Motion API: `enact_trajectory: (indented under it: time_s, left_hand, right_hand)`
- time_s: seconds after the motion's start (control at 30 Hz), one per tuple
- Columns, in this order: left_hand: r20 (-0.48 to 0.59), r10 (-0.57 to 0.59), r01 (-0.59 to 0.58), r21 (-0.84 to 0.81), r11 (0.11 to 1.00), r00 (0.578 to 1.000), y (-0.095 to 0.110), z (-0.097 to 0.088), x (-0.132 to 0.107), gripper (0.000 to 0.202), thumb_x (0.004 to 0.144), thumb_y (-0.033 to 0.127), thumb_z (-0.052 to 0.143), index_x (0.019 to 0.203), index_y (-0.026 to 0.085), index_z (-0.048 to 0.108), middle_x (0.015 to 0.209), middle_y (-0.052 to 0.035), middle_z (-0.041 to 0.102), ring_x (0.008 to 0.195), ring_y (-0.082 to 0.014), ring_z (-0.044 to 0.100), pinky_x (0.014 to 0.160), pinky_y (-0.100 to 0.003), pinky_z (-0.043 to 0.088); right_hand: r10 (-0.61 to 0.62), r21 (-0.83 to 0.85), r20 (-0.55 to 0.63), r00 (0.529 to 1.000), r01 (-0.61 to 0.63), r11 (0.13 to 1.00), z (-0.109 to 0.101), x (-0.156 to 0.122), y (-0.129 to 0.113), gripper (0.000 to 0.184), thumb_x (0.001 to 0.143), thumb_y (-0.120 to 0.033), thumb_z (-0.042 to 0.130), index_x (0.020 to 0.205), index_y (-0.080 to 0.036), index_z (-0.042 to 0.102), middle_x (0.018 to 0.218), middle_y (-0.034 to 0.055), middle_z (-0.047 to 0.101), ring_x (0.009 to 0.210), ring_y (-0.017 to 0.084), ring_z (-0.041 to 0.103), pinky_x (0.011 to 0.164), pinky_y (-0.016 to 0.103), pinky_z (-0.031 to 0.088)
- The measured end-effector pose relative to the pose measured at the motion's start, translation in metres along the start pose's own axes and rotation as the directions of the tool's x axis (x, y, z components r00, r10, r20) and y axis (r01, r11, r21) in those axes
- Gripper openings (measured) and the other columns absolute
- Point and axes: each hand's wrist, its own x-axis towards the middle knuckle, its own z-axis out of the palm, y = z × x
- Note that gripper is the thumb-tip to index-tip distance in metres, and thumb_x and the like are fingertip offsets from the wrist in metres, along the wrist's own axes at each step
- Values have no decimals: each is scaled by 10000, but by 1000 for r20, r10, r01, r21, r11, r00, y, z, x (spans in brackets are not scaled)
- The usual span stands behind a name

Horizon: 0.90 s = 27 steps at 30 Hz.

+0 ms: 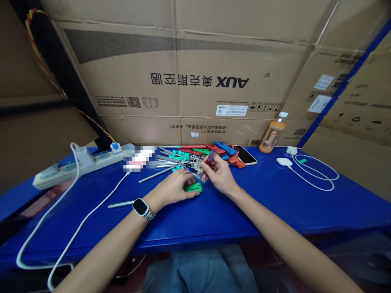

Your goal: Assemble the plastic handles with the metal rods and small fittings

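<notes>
My left hand (175,188) is closed around a flat green plastic piece (194,187) with a dark slot, holding it against the blue tabletop. A watch sits on that wrist. A small screwdriver (210,156) with a dark red, see-through handle is pinched upright in my right hand (221,175). Its thin shaft points down at the right end of the green piece; whether the tip touches cannot be made out. Just beyond both hands lies a pile of metal rods with teal ends (180,155), mixed with red, blue and green plastic pieces (226,148).
A loose metal rod (121,204) lies left of my left wrist. Further left are a white power strip (100,160) and white cables. A phone (247,155), an orange drink bottle (273,134) and a white charger (284,162) stand or lie rightward. A cardboard wall (195,53) closes off the back.
</notes>
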Motion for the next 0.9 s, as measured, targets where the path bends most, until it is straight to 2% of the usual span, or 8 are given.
enact_trajectory:
  time_s: [0.47,0.63,0.7,0.77,0.83,0.9]
  left_hand:
    - [-28,-2,3,36,999,1000,-2,1,1,262,798,436,699,748,190,623,790,-39,659,792,-230,585,706,-324,422]
    - [-23,-13,14,41,999,1000,-3,0,-3,287,784,460,725,789,188,635,817,-44,667,828,-246,600,731,-332,437]
    - [-99,-6,3,-26,1000,995,-2,-5,-2,318,793,488,713,880,187,659,882,-51,673,860,-244,608,763,-334,453]
    - [-229,-23,-13,-154,988,973,2,-11,2,316,851,471,654,990,188,661,956,-57,677,878,-222,615,782,-325,470]
    - [-359,-82,-30,-296,955,930,10,-18,12,270,905,414,593,1033,183,651,987,-54,683,861,-190,619,760,-301,482]
    - [-463,-143,-55,-388,920,875,18,-23,25,250,877,397,636,987,173,648,948,-46,686,831,-171,617,712,-271,484]
  right_hand:
    - [-21,-167,108,994,39,985,0,-5,2,190,902,-401,603,900,-216,557,734,-2,627,570,138,585,574,265,500]
    - [-24,-238,124,992,54,970,0,-5,3,151,908,-361,590,912,-211,572,746,3,631,604,145,589,577,258,497]
    - [-28,-244,126,992,58,968,0,-4,3,145,910,-357,589,908,-212,575,744,5,632,603,146,590,575,258,495]
    - [-36,-226,138,990,67,972,1,-3,3,150,912,-364,588,925,-215,586,741,5,634,599,149,592,572,261,496]
    - [-46,-205,153,987,77,976,1,-2,4,164,915,-374,587,967,-219,599,731,3,635,593,154,597,568,266,495]
    - [-56,-207,156,986,88,974,2,-1,5,175,915,-376,589,991,-219,607,716,3,638,582,158,599,559,270,488]
